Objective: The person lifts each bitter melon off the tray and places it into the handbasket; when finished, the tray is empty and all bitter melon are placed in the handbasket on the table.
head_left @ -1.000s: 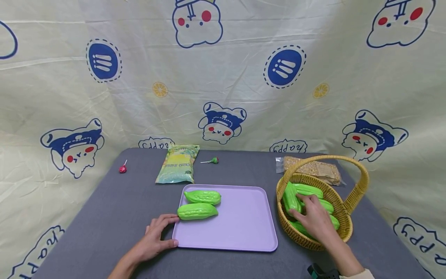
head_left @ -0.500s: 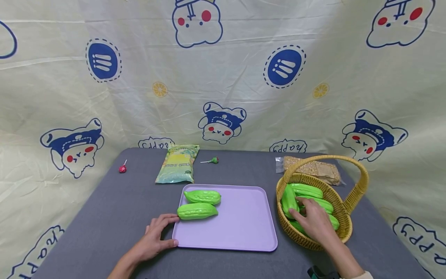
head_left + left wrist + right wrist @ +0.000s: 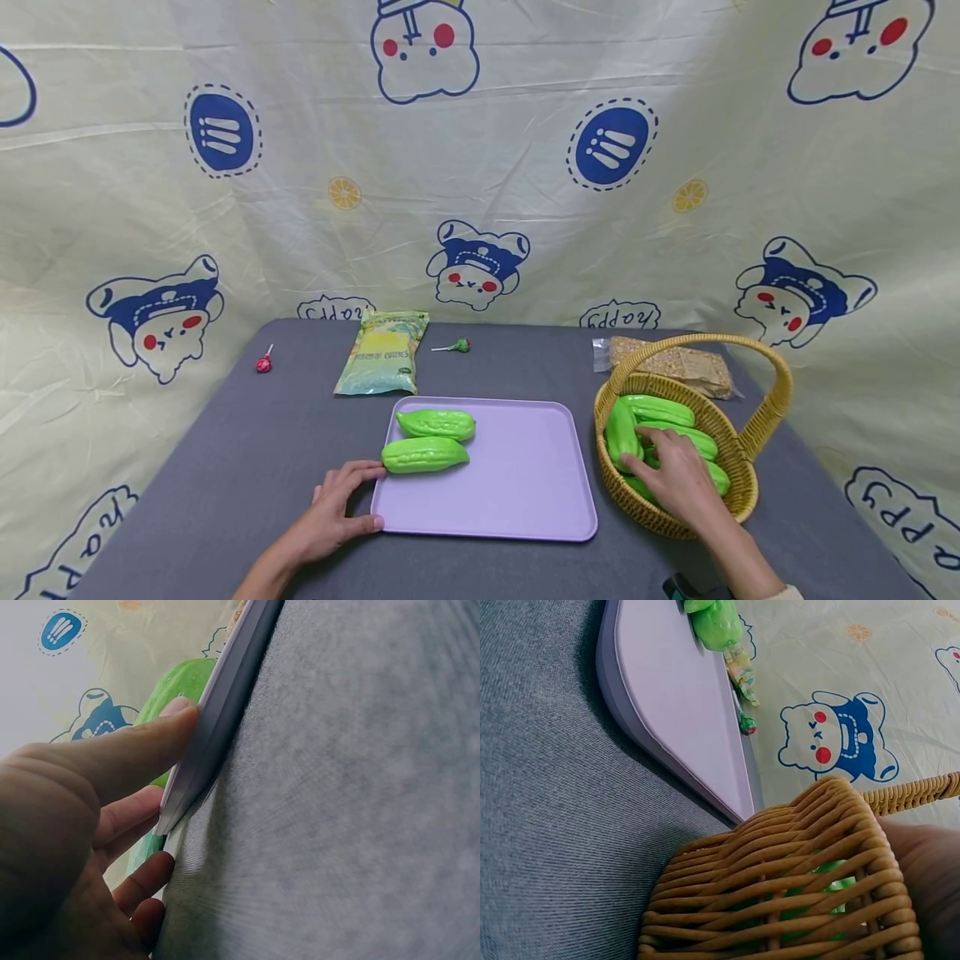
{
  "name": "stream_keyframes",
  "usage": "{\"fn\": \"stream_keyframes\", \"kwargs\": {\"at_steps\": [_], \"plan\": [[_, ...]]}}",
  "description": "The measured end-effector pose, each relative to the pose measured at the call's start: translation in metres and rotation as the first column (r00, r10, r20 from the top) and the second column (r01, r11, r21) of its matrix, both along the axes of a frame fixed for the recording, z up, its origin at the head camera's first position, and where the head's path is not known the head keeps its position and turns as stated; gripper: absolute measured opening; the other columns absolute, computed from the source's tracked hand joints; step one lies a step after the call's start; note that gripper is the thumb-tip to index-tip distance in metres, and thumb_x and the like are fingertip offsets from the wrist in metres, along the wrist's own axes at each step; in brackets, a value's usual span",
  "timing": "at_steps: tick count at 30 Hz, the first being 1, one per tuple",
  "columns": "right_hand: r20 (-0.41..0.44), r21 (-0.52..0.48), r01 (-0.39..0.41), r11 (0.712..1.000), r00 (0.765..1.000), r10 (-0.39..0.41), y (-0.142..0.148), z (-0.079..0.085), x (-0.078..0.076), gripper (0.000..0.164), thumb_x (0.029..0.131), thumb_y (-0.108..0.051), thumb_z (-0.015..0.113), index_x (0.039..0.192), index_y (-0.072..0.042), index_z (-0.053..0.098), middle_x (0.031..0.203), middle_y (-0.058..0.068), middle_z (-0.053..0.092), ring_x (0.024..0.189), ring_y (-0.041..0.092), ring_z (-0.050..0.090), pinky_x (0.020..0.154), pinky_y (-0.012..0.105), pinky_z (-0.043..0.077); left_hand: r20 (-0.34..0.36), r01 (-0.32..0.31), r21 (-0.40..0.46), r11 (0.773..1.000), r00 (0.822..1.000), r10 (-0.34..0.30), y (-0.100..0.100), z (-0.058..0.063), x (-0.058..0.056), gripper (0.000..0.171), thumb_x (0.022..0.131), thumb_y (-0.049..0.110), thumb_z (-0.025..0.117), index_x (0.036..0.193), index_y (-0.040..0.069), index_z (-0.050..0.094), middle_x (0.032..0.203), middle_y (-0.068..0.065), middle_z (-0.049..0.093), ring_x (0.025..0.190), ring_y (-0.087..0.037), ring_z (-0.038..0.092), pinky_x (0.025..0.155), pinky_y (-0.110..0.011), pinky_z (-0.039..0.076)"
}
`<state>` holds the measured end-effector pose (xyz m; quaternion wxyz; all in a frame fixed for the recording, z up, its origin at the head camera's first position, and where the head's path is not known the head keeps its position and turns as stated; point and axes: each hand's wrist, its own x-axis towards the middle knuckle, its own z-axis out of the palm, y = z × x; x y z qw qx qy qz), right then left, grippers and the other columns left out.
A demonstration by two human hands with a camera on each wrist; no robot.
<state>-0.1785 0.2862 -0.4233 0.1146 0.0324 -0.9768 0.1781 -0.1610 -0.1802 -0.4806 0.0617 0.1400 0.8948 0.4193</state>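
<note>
Two green bitter melons [image 3: 425, 454] lie side by side on the left part of a lilac tray [image 3: 525, 471]. My left hand [image 3: 337, 508] rests at the tray's left edge, its thumb against the near corner; the left wrist view shows the thumb [image 3: 150, 739] laid along the rim. My right hand [image 3: 678, 471] reaches into a wicker basket [image 3: 738, 479] holding several more bitter melons. Its thumb and fingers hold the leftmost bitter melon [image 3: 621, 429], which stands lengthwise along the basket's left wall. In the right wrist view the basket's weave hides the fingers.
Behind the tray lie a green-yellow packet [image 3: 385, 354] and a green lollipop [image 3: 459, 345]. A red lollipop [image 3: 264, 362] is at the far left. A clear bag of grains [image 3: 675, 362] lies behind the basket, whose tall handle [image 3: 780, 387] arches over it. A printed cloth hangs behind.
The leftmost bitter melon in the basket has shifted slightly left and down, with the right hand edging along beside it. The left hand and tray stay put.
</note>
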Motion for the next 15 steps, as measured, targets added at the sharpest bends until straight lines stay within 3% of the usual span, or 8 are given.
{"fn": "stream_keyframes", "kwargs": {"at_steps": [15], "plan": [[-0.015, -0.002, -0.025, 1.0, 1.0, 0.025, 0.0032, -0.0023, 0.0005, 0.063, 0.08, -0.041, 0.071, 0.125, 0.001, 0.056, 0.114, 0.023, 0.061, 0.104, 0.042, 0.051, 0.081, 0.054, 0.043, -0.012, -0.002, -0.008, 1.0, 1.0, 0.002, -0.0005, -0.0003, 0.0002, 0.058, 0.076, 0.037, 0.075, 0.126, 0.017, 0.055, 0.136, 0.0, 0.046, 0.116, -0.023, 0.035, 0.081, -0.035, 0.021]]}}
